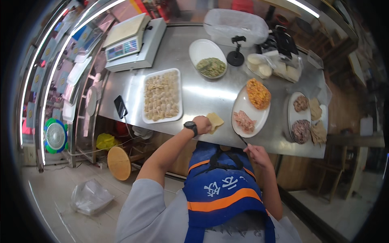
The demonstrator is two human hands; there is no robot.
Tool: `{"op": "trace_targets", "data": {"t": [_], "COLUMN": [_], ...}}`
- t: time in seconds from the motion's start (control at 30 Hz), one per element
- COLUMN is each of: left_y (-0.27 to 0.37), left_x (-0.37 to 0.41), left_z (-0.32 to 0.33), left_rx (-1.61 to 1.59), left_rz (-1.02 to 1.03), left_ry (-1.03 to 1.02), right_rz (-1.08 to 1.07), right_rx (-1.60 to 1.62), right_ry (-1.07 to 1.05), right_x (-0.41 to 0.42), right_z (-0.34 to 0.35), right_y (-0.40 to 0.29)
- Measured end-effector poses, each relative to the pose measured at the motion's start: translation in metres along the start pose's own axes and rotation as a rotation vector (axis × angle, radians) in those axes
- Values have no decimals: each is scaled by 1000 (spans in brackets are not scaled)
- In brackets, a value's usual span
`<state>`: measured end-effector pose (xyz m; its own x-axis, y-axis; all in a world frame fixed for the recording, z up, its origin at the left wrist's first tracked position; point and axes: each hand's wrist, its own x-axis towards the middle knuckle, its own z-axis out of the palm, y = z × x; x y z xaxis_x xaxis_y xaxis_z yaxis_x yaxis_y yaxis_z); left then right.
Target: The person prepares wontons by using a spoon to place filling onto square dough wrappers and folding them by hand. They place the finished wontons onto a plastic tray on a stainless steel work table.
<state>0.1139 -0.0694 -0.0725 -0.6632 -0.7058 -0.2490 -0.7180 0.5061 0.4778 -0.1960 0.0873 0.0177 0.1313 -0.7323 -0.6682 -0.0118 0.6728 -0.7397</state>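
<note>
My left hand (203, 124), with a black watch at its wrist, is at the left edge of a small stack of square yellow dough wrappers (215, 121) near the table's front edge. Its fingers are curled and partly hidden, so whether they grip a wrapper is unclear. My right hand (259, 155) holds a thin dark utensil (242, 139), whose far end reaches the near rim of an oval white plate (237, 104). Pink minced meat (245, 122) lies on that plate, with an orange-yellow chopped filling (258, 93) beyond it.
Left on the steel table (197, 91) are a white tray (181, 113) of filled dumplings, a phone (120, 107) and a scale (126, 39). Behind stand a plate of green filling (211, 66) and a black stand (235, 57). Right is a plate of darker mince (301, 131).
</note>
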Motion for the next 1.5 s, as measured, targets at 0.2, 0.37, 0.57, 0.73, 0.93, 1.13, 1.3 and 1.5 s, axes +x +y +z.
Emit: {"op": "trace_targets", "data": {"t": [0.2, 0.37, 0.57, 0.73, 0.93, 1.13, 1.3, 1.5], "left_y": [2, 4, 0, -13, 4, 14, 7, -20], "left_x": [-5, 6, 8, 2, -15, -31, -40, -48], "left_z": [16, 11, 0, -1, -15, -12, -3, 5], "left_rx": [88, 207, -67, -398, -586, -652, -777, -1081], "left_rz": [175, 141, -21, -139, -217, -264, -352, -401], "left_ry": [86, -105, -22, 92, 140, 211, 245, 368], "right_rz": [7, 38, 48, -202, -229, -243, -342, -332], "right_rx": [78, 102, 189, 82, -174, -246, -316, -228], "right_ry": [-12, 1, 27, 137, 222, 205, 194, 274], "right_x": [8, 3, -3, 41, 120, 146, 150, 150], "right_z": [30, 35, 36, 53, 99, 119, 112, 112], "right_y": [-9, -1, 2, 24, 3, 14, 33, 42]}}
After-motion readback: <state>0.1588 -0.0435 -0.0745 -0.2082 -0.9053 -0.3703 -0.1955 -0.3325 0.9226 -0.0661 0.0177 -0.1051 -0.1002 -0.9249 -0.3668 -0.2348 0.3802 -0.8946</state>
